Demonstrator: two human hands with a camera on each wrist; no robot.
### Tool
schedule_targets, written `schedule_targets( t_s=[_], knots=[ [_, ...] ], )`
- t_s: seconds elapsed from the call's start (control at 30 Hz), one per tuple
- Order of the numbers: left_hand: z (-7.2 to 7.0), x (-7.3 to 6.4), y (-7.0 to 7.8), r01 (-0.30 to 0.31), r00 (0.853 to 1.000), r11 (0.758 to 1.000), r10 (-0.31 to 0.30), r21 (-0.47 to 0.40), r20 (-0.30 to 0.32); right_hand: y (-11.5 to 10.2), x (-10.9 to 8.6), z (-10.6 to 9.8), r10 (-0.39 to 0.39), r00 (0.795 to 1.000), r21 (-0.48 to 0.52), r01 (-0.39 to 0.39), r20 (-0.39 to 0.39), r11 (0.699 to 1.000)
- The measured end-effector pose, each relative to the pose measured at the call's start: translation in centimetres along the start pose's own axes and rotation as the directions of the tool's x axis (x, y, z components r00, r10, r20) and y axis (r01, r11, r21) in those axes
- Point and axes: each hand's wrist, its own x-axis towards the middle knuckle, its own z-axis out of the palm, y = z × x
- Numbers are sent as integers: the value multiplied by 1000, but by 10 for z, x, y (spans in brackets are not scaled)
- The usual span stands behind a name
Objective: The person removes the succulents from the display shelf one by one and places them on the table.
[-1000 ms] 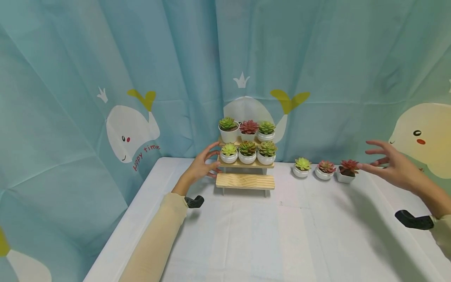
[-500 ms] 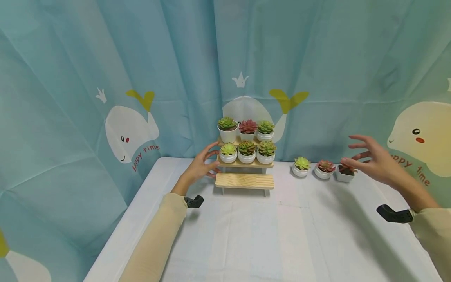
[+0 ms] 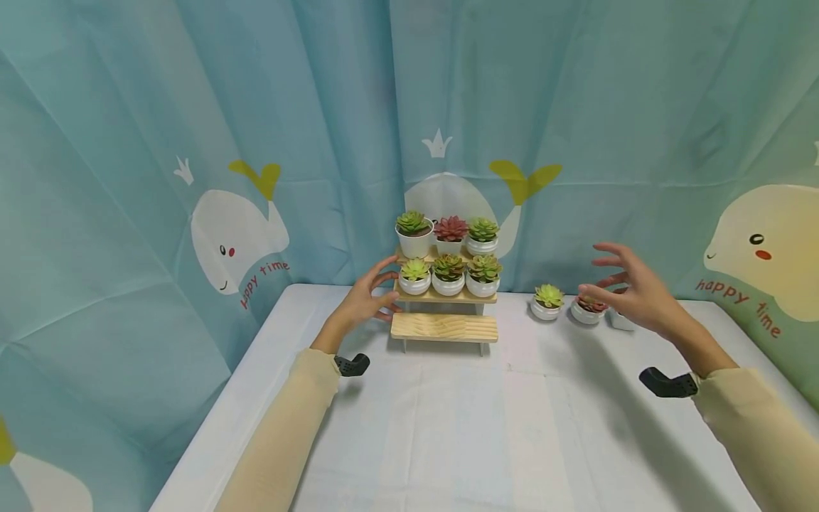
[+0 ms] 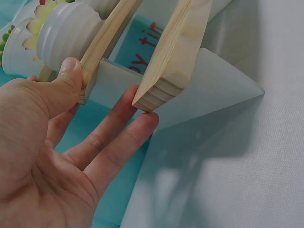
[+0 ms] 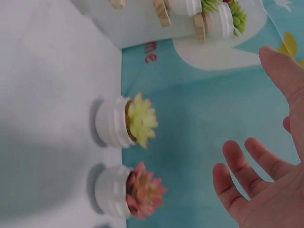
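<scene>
My left hand [image 3: 362, 304] rests at the left end of a three-step wooden stand [image 3: 444, 328]. In the left wrist view its thumb touches the middle board [image 4: 90, 76], while two fairly straight fingertips meet the end of the lowest board [image 4: 164, 88]. My right hand [image 3: 640, 291] hovers with spread fingers, holding nothing, over the right-hand pots. Below it a red succulent in a white pot [image 5: 116, 192] stands on the table beside a yellow-green succulent in a white pot [image 5: 116, 123]. A square white pot [image 3: 622, 322] is mostly hidden by that hand.
Several potted succulents [image 3: 448, 284] fill the stand's top and middle steps; the lowest step is bare wood. A white cloth covers the table [image 3: 473, 427]. Behind hangs a blue curtain [image 3: 345, 142] printed with whales.
My right hand has moved left, from beside the square pot to over the red succulent next to it. My left hand has stayed at the stand.
</scene>
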Motion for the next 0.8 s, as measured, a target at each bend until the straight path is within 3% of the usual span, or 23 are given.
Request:
schedule_targets(
  t_s=[0.43,0.8],
  knots=[
    [0,1,0,2,1000,1000,-2,-5,0,-20,15,40,-7,1000,110,5,16,994],
    [0,2,-1,-2,1000,1000,2,-8,2,-31,28,79,4,1000,261,-11,29,965]
  ],
)
